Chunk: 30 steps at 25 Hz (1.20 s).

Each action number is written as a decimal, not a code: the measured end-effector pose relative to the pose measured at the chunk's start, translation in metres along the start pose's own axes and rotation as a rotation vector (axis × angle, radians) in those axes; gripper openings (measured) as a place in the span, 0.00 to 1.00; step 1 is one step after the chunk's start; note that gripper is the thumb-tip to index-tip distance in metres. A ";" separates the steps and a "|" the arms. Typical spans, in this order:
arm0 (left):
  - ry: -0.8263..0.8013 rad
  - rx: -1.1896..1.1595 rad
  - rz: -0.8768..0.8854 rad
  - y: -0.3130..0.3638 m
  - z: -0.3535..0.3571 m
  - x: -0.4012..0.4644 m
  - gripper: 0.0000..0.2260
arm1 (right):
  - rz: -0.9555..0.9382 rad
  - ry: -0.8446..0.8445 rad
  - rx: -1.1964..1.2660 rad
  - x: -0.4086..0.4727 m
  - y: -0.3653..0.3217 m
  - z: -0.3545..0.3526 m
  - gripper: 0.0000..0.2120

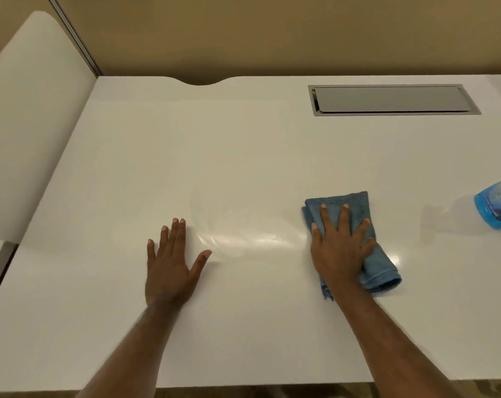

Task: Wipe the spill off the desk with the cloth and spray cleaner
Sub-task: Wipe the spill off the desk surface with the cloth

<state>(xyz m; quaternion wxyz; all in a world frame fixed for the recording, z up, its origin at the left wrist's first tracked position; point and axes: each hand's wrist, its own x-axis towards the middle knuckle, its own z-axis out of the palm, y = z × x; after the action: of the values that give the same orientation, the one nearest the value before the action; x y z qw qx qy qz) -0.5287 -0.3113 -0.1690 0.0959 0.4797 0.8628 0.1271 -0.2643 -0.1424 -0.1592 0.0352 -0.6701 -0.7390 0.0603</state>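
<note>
I see a white tabletop from the head camera, with both bare forearms reaching in from the near edge. My right hand lies flat, fingers spread, pressing down on a folded blue cloth at the right of centre; it is not clenched around the cloth, only resting its palm and fingers on top. The cloth shows beyond the fingertips and out to the right of the wrist. My left hand lies flat and empty on the bare tabletop, fingers apart, thumb out to the right, well apart from the cloth. Between the two hands I note a shiny wet streak, curved at its left end. A blue spray bottle sits at the far right edge of view, cut off by the frame, near the cloth but not touching it. A grey cable hatch is set into the tabletop at the back right. A tan partition stands behind
</note>
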 end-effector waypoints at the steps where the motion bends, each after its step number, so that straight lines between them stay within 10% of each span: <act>1: 0.006 -0.002 0.000 0.000 0.000 0.000 0.36 | 0.012 -0.009 0.002 0.000 -0.005 -0.001 0.26; 15: 0.064 -0.095 0.025 0.001 -0.003 -0.001 0.38 | -0.381 -0.218 0.143 -0.040 -0.145 0.005 0.25; 23: 0.217 -0.747 -0.205 0.043 -0.019 -0.006 0.29 | -0.311 -0.337 0.355 -0.027 -0.125 -0.026 0.35; 30: 0.270 -0.712 -0.146 0.060 -0.030 -0.001 0.27 | -0.087 -0.274 0.320 -0.028 -0.083 -0.039 0.41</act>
<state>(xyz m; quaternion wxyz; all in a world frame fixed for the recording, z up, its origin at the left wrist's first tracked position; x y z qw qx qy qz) -0.4885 -0.2854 -0.1215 0.1506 0.3329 0.8015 0.4734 -0.3381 -0.1769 -0.1083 0.0429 -0.6089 -0.7461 0.2660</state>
